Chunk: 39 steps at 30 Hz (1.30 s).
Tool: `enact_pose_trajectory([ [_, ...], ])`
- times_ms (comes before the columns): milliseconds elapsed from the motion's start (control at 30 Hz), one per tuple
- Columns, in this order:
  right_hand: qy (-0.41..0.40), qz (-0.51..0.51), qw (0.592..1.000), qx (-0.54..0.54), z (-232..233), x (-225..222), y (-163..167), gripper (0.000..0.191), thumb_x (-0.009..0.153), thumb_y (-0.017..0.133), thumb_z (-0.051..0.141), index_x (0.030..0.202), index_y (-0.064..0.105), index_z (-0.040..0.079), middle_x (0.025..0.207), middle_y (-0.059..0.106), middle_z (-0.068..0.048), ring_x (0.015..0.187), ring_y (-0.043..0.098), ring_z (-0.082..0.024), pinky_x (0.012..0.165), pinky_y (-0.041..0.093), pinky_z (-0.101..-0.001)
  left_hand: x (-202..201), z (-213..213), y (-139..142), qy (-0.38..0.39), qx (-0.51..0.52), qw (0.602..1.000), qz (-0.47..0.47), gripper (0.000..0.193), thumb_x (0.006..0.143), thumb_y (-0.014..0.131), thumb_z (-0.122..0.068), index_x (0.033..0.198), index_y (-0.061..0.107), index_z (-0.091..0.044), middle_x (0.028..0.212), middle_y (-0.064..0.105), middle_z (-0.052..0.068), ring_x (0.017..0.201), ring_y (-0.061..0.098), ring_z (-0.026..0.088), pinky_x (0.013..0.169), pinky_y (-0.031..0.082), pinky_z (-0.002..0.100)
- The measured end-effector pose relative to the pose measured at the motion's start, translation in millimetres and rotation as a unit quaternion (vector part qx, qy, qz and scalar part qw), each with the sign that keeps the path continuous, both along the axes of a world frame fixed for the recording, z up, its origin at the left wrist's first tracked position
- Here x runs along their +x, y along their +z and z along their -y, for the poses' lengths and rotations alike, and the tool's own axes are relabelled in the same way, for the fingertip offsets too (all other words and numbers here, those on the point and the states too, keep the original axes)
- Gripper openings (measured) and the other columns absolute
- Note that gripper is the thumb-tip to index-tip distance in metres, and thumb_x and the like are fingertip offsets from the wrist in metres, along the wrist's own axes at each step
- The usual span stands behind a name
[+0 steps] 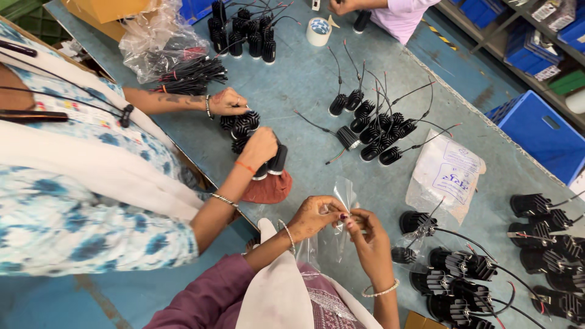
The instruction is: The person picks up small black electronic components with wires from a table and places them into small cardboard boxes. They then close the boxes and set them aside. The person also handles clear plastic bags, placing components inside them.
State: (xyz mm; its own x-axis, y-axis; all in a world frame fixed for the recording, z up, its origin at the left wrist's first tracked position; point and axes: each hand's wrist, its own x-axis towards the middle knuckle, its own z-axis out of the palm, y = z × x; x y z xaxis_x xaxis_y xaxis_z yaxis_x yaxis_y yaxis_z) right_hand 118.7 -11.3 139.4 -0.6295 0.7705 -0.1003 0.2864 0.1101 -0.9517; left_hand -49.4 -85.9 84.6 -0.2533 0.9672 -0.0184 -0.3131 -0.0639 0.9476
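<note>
My left hand and my right hand meet over the near edge of the grey-blue table. Both pinch the mouth of a small clear plastic bag, which stands up between my fingertips. I cannot tell whether anything is inside it. More clear bag film hangs below my hands. Just right of my right hand lie several black finned lamp housings with red and black wires.
A co-worker at the left has both hands on a cluster of black housings. Another group of housings lies mid-table beside a white printed bag. A tape roll and another person sit at the far end. Blue crates stand at the right.
</note>
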Motion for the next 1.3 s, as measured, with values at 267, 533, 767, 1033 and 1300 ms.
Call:
enact_pose_trajectory([
  [267, -0.012, -0.03, 0.999, -0.024, -4, 11, -15, 0.017, 0.095, 0.069, 0.015, 0.103, 0.067, -0.001, 0.085, 0.072, -0.004, 0.071, 0.062, -0.009, 0.06, 0.048, -0.0241, -4, 1, 16, -0.036, -0.105, 0.994, -0.022, 0.019, 0.091, 0.073, -0.024, 0.102, 0.077, -0.009, 0.078, 0.072, -0.001, 0.065, 0.06, 0.002, 0.048, 0.042, 0.02],
  [533, -0.009, 0.021, 0.999, -0.026, -6, 16, -5, 0.02, 0.095, 0.067, 0.018, 0.102, 0.071, 0.0, 0.085, 0.073, -0.003, 0.073, 0.066, -0.009, 0.061, 0.049, -0.0242, -2, 6, 20, 0.065, -0.041, 0.981, -0.18, 0.02, 0.087, 0.078, -0.025, 0.084, 0.075, -0.005, 0.071, 0.072, 0.001, 0.064, 0.058, 0.006, 0.062, 0.049, 0.028],
  [767, 0.018, 0.021, 0.999, -0.03, -8, 17, -10, 0.023, 0.096, 0.065, 0.021, 0.106, 0.071, 0.0, 0.085, 0.073, -0.004, 0.074, 0.067, -0.009, 0.062, 0.05, -0.0243, 15, 2, 17, 0.075, -0.09, 0.978, -0.171, 0.033, 0.1, 0.064, -0.033, 0.091, 0.071, -0.001, 0.066, 0.064, 0.006, 0.061, 0.052, 0.007, 0.058, 0.046, 0.03],
  [1033, 0.031, 0.008, 0.996, -0.079, -3, 15, -7, 0.027, 0.098, 0.061, 0.021, 0.114, 0.065, 0.0, 0.093, 0.074, -0.002, 0.078, 0.061, -0.007, 0.064, 0.049, -0.0233, 10, -2, 4, 0.013, 0.0, 0.999, -0.048, 0.016, 0.091, 0.075, -0.019, 0.094, 0.075, -0.004, 0.082, 0.072, 0.001, 0.071, 0.062, 0.005, 0.065, 0.053, 0.024],
  [1300, 0.092, -0.051, 0.99, -0.096, -9, 21, -9, 0.016, 0.098, 0.064, 0.016, 0.102, 0.064, 0.0, 0.085, 0.068, -0.002, 0.075, 0.059, -0.008, 0.064, 0.048, -0.0244, 14, 3, 5, -0.023, 0.004, 0.989, -0.145, 0.03, 0.08, 0.085, -0.018, 0.079, 0.058, -0.006, 0.075, 0.061, -0.004, 0.074, 0.056, 0.003, 0.064, 0.051, 0.024],
])
